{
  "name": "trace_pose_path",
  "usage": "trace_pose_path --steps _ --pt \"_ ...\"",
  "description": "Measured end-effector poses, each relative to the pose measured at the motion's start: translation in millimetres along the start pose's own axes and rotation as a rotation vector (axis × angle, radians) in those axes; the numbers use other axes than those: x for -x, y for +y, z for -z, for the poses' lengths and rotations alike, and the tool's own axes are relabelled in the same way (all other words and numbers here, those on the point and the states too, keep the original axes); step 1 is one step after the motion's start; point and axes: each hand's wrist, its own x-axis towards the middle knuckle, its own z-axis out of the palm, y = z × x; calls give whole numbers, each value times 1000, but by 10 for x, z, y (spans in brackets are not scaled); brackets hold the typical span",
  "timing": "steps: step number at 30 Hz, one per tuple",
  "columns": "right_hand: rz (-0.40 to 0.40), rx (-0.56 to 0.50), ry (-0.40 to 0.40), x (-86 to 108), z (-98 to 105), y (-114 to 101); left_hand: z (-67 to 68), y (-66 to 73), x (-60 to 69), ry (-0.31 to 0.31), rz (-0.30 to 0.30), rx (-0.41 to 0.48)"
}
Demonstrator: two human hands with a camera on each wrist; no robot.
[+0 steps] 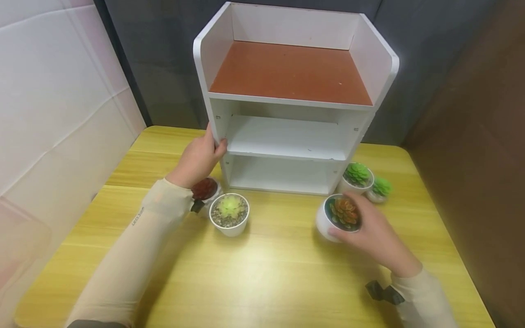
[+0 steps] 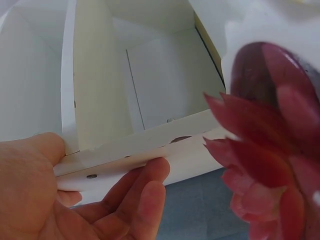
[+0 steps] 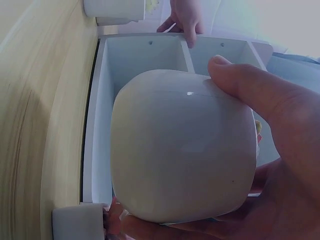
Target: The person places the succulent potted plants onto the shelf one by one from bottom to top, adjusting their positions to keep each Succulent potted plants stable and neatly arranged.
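The left hand [image 1: 199,158] grips the left side panel of a white shelf unit [image 1: 291,102], thumb on the inner side and fingers along the outside. The unit stands between and beyond the two hands, its brown top surface [image 1: 291,70] well above both.

The right hand [image 1: 375,230] grasps a rounded white pot [image 1: 322,222] from its right side, thumb and fingers wrapped around it; an orange-and-green succulent [image 1: 344,212] sits inside. Whether this pot touches the tabletop [image 1: 254,282] I cannot tell.

Just below the left hand, beside its wrist, is a potted dark red succulent [image 1: 204,188], partly hidden by the arm. To that hand's right and nearer the person, a white pot with a pale green succulent [image 1: 230,207] stands upright on the tabletop. Just beyond the right hand, close to the unit, are a larger green potted plant [image 1: 357,175] and a smaller green potted plant [image 1: 380,188].
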Motion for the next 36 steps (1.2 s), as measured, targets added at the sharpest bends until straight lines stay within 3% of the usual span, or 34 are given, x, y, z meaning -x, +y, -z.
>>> trace_pose_path --steps 36 --pt "-2 12 -48 -172 -24 -88 -13 17 8 11 -12 -30"
